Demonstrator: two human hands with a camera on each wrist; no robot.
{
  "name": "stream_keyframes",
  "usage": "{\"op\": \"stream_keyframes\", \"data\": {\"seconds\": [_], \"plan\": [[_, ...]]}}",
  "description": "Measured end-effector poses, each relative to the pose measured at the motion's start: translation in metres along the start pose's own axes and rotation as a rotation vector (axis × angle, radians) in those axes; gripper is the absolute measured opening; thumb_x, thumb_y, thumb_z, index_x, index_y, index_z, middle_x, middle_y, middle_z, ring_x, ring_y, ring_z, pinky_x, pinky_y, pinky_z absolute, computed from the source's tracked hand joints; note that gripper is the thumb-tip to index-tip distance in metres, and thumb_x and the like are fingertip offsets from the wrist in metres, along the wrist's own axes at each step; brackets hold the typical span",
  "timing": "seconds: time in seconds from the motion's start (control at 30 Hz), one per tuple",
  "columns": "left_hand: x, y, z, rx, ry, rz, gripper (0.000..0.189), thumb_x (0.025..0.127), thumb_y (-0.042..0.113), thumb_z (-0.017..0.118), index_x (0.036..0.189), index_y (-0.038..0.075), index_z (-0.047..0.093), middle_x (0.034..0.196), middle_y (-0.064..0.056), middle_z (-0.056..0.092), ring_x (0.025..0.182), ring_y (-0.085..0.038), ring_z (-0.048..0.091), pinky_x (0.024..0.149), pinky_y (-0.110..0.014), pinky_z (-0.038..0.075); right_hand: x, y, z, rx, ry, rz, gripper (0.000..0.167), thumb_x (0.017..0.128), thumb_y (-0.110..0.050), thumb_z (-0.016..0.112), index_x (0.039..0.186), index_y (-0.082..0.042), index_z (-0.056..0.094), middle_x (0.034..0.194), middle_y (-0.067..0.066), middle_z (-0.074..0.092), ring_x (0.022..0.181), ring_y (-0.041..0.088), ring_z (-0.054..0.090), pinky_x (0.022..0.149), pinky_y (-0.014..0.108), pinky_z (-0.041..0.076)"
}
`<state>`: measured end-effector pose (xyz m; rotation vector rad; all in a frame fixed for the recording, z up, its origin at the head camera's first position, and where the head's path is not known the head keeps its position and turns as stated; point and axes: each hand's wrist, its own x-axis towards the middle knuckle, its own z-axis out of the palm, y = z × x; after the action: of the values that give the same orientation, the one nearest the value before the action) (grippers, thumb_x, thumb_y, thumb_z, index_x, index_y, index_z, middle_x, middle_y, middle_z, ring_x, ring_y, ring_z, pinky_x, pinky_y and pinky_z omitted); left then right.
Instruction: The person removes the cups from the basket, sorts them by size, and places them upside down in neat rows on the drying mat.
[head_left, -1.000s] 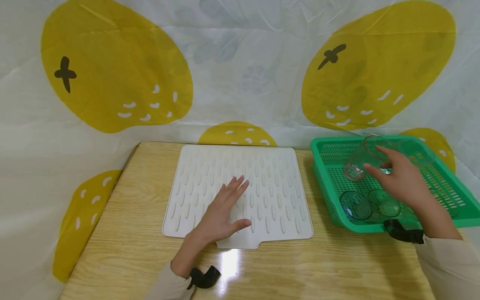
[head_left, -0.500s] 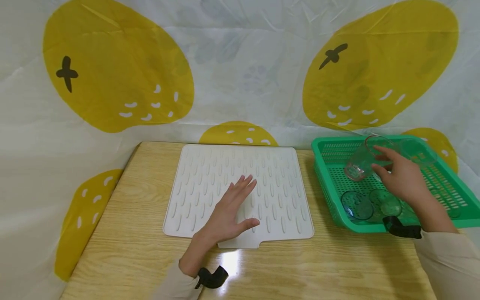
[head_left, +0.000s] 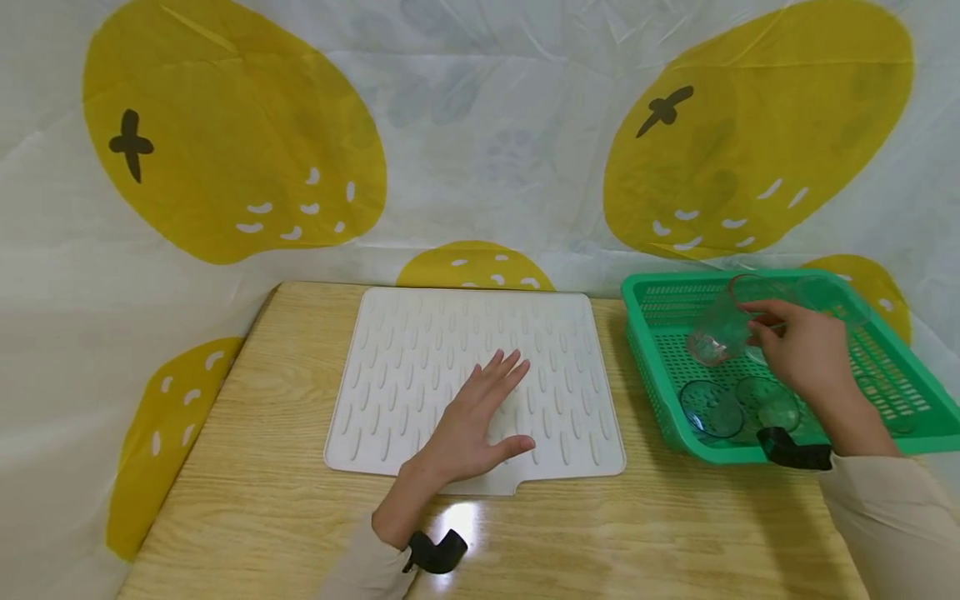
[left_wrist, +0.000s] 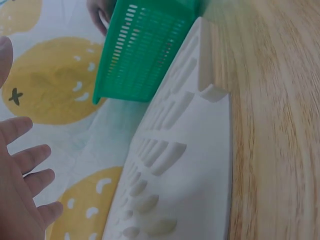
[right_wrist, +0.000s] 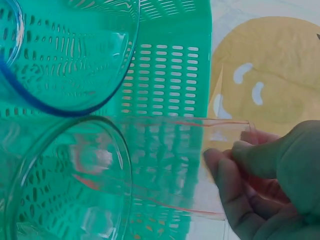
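A clear, pink-tinted drinking glass (head_left: 711, 333) leans in the green plastic basket (head_left: 636, 342), its mouth up toward the back. My right hand (head_left: 810, 348) pinches this glass at the rim between thumb and fingers, as the right wrist view shows close up (right_wrist: 265, 182). Nearer the front of the basket stand a blue-rimmed glass (head_left: 712, 410) and a greenish glass (head_left: 771, 408). My left hand (head_left: 467, 433) holds nothing; its fingers are spread above the white ridged mat (head_left: 390, 333), palm sideways in the left wrist view.
Another clear glass (head_left: 832, 298) lies toward the basket's back right. The mat lies on a wood-grain table (head_left: 285, 400), left of the basket. Behind and to the left hangs a white curtain (head_left: 495, 108) with large yellow fruit prints.
My right hand's fingers have drawn together from a wider spread onto the pink-tinted glass's rim. My left hand has drifted right above the mat. The basket has stayed in place.
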<state>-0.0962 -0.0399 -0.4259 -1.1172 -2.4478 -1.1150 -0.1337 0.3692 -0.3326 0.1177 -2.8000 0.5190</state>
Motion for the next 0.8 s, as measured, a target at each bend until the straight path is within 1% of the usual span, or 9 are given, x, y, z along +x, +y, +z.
{"op": "stream_keyframes", "data": {"seconds": [0.07, 0.13, 0.17, 0.3, 0.5, 0.63, 0.67, 0.73, 0.8], "plan": [[0.000, -0.001, 0.000, 0.014, -0.003, 0.004, 0.088, 0.090, 0.072, 0.030, 0.151, 0.009, 0.027, 0.157, -0.005, 0.022, 0.144, -0.025, 0.015, 0.113, -0.054, 0.018, -0.001, -0.001, -0.002, 0.004, 0.017, 0.015, 0.026, 0.097, -0.002, 0.052, 0.121, 0.006, 0.060, 0.090, 0.028, 0.065, 0.055, -0.010, 0.049, 0.032, 0.028, 0.031], [0.001, -0.001, 0.000, 0.025, -0.004, 0.006, 0.088, 0.090, 0.072, 0.029, 0.152, 0.010, 0.026, 0.157, -0.005, 0.021, 0.144, -0.025, 0.014, 0.113, -0.054, 0.019, -0.003, -0.003, -0.006, 0.010, 0.034, 0.031, 0.027, 0.098, -0.005, 0.052, 0.123, 0.005, 0.060, 0.090, 0.028, 0.065, 0.054, -0.021, 0.039, 0.032, 0.028, 0.029], [0.002, -0.001, 0.000, 0.026, -0.003, 0.007, 0.088, 0.090, 0.072, 0.029, 0.152, 0.010, 0.026, 0.157, -0.005, 0.021, 0.144, -0.024, 0.014, 0.112, -0.055, 0.019, -0.004, -0.004, -0.008, 0.011, 0.043, 0.037, 0.028, 0.098, -0.006, 0.052, 0.123, 0.004, 0.060, 0.089, 0.028, 0.065, 0.054, -0.024, 0.036, 0.031, 0.028, 0.029], [0.005, 0.001, 0.000, 0.017, -0.005, 0.013, 0.088, 0.089, 0.073, 0.031, 0.152, 0.012, 0.025, 0.157, -0.003, 0.021, 0.144, -0.024, 0.014, 0.113, -0.054, 0.018, -0.008, -0.010, -0.018, 0.007, 0.074, 0.067, 0.029, 0.099, -0.008, 0.052, 0.124, 0.002, 0.061, 0.091, 0.028, 0.066, 0.055, -0.028, 0.032, 0.032, 0.028, 0.029], [0.012, 0.004, 0.004, 0.005, 0.004, 0.024, 0.089, 0.089, 0.074, 0.030, 0.152, 0.012, 0.025, 0.157, -0.003, 0.021, 0.144, -0.024, 0.015, 0.115, -0.050, 0.016, -0.014, -0.022, -0.030, 0.044, 0.127, 0.183, 0.034, 0.101, -0.016, 0.049, 0.130, -0.001, 0.058, 0.099, 0.026, 0.061, 0.058, -0.028, 0.032, 0.034, 0.027, 0.029], [0.017, 0.006, 0.007, -0.002, 0.027, 0.022, 0.088, 0.089, 0.073, 0.031, 0.152, 0.013, 0.025, 0.157, -0.002, 0.022, 0.144, -0.022, 0.015, 0.115, -0.048, 0.015, -0.019, -0.032, -0.036, 0.071, 0.205, 0.166, 0.033, 0.099, -0.013, 0.051, 0.129, -0.001, 0.060, 0.097, 0.021, 0.060, 0.062, -0.029, 0.033, 0.037, 0.020, 0.028], [0.019, 0.007, 0.008, -0.002, 0.031, 0.021, 0.088, 0.089, 0.073, 0.031, 0.153, 0.013, 0.024, 0.157, -0.002, 0.023, 0.144, -0.022, 0.015, 0.115, -0.048, 0.015, -0.020, -0.035, -0.037, 0.066, 0.226, 0.155, 0.032, 0.099, -0.013, 0.052, 0.128, -0.001, 0.060, 0.095, 0.018, 0.060, 0.063, -0.029, 0.033, 0.037, 0.019, 0.028], [0.021, 0.007, 0.010, 0.003, 0.043, 0.021, 0.088, 0.090, 0.073, 0.030, 0.153, 0.012, 0.024, 0.156, -0.003, 0.023, 0.144, -0.023, 0.015, 0.115, -0.049, 0.016, -0.024, -0.042, -0.039, 0.077, 0.271, 0.142, 0.031, 0.098, -0.012, 0.054, 0.126, -0.002, 0.062, 0.090, 0.001, 0.060, 0.064, -0.028, 0.035, 0.040, 0.015, 0.028], [0.023, 0.008, 0.011, 0.006, 0.058, 0.026, 0.088, 0.090, 0.073, 0.029, 0.153, 0.012, 0.024, 0.156, -0.003, 0.024, 0.144, -0.023, 0.016, 0.114, -0.050, 0.018, -0.027, -0.050, -0.040, 0.113, 0.318, 0.137, 0.030, 0.096, -0.012, 0.056, 0.125, -0.005, 0.064, 0.088, -0.014, 0.056, 0.065, -0.026, 0.039, 0.043, 0.011, 0.029]]}}
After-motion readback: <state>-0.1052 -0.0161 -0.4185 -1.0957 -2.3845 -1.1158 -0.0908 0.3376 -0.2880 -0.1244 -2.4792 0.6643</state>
